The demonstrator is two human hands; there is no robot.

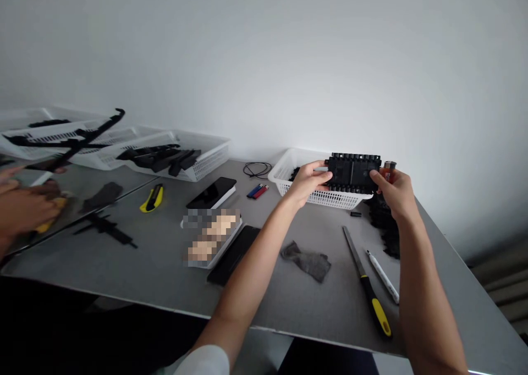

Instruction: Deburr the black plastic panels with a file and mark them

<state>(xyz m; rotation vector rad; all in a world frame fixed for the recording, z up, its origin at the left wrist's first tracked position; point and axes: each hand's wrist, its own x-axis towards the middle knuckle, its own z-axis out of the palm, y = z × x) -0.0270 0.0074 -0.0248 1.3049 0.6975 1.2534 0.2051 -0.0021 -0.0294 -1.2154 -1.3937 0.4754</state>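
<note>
A flat black plastic part point(352, 172) with a toothed top and bottom edge is held up above a white basket point(336, 200). My left hand point(307, 182) grips its left end, thumb on the face. At the right end my right hand point(394, 191) presses its thumb against the part. An orange lighter point(388, 170) with a metal top shows behind that thumb, within the same hand. More black pieces point(295, 172) lie in the basket, partly hidden by my left hand. Below my hands are a file point(365, 279) with a black and yellow handle and a white marker pen point(383, 276).
A grey cloth point(307, 260), phone point(212, 192), lighters point(258, 191), cable point(256, 170) and yellow cutter point(152, 198) lie on the table point(165, 276). Black parts point(385, 229) lie at right. Baskets point(206, 155) stand at left, where a co-worker's hands point(27, 204) handle something blurred.
</note>
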